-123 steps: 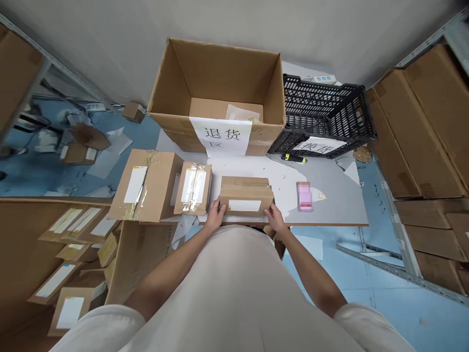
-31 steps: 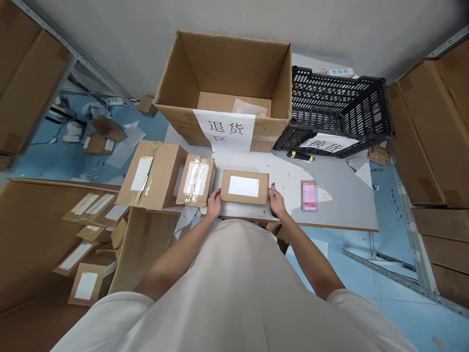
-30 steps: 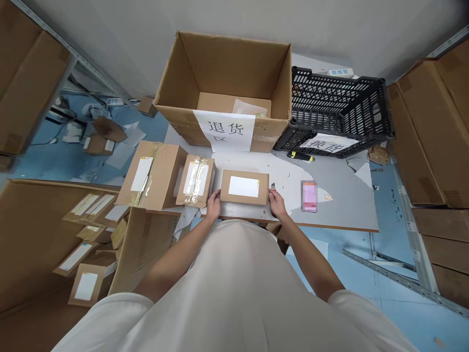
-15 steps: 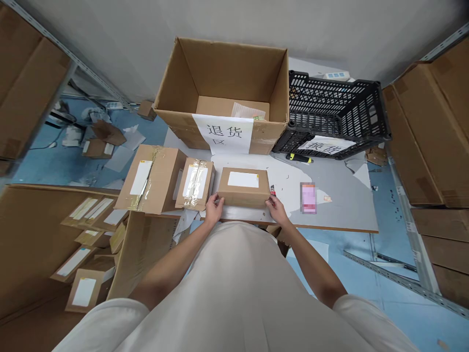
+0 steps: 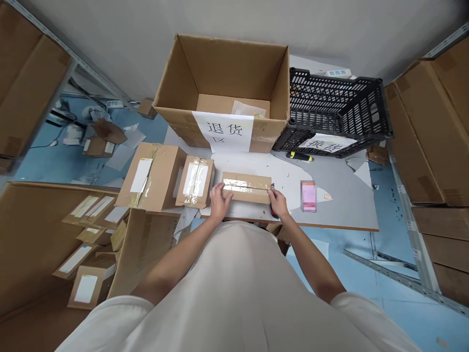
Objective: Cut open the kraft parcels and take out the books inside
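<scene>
A small brown cardboard box (image 5: 246, 188) is between my hands over the white table, a strip of clear shiny tape along its upper face. My left hand (image 5: 220, 203) grips its left end, and my right hand (image 5: 279, 202) grips the right end. Both hands are closed on it. Partly hidden beside my right hand lies a small red and black object (image 5: 273, 212). To the left stand a taped box (image 5: 196, 183) with white labels and a larger taped box (image 5: 154, 176).
A big open carton (image 5: 176, 117) with a paper sign stands at the back, beside a black plastic crate (image 5: 331, 122). A yellow and black cutter (image 5: 299, 156) and a blurred pink item (image 5: 308, 196) lie on the table (image 5: 344, 195). Lower left, a large carton (image 5: 32, 205) holds several parcels.
The box has been turned: its white label no longer shows, and a taped side now faces up. Both hands have shifted their hold along its ends.
</scene>
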A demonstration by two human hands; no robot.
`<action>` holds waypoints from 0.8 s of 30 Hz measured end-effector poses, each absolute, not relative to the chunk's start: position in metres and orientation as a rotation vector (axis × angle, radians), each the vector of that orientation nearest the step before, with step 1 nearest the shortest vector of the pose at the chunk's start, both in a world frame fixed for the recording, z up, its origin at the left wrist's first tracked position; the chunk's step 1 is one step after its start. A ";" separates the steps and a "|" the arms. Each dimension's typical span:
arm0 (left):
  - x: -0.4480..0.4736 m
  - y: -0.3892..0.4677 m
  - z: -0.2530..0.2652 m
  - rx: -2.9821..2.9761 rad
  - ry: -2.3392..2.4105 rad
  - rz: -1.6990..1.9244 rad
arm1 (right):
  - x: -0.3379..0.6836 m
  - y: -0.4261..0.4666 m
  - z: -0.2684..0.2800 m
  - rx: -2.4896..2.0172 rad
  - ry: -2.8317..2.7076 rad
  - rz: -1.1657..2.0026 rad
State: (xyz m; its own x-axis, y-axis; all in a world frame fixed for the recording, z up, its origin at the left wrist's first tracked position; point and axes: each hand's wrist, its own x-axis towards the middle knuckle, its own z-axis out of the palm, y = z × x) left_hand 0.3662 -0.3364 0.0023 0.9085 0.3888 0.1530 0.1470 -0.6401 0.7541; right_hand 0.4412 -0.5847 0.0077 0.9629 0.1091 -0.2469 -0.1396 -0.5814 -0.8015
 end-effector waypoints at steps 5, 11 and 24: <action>0.351 -0.344 0.009 2.466 0.034 0.338 | 0.439 -0.587 0.003 -2.093 0.064 0.359; 0.355 -0.345 0.010 2.452 -0.223 0.143 | 0.439 -0.606 -0.013 -2.300 0.144 0.248; 0.361 -0.348 0.001 2.453 -0.149 0.196 | 0.437 -0.620 -0.016 -2.533 0.176 0.597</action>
State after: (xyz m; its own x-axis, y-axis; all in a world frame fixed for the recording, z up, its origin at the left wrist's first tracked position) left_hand 0.3613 -0.3478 0.0007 0.9823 -0.0573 0.1783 -0.1566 -0.7731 0.6146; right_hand 0.4371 -0.6204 -0.0159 0.8939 -0.0053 -0.4482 -0.2380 -0.8529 -0.4647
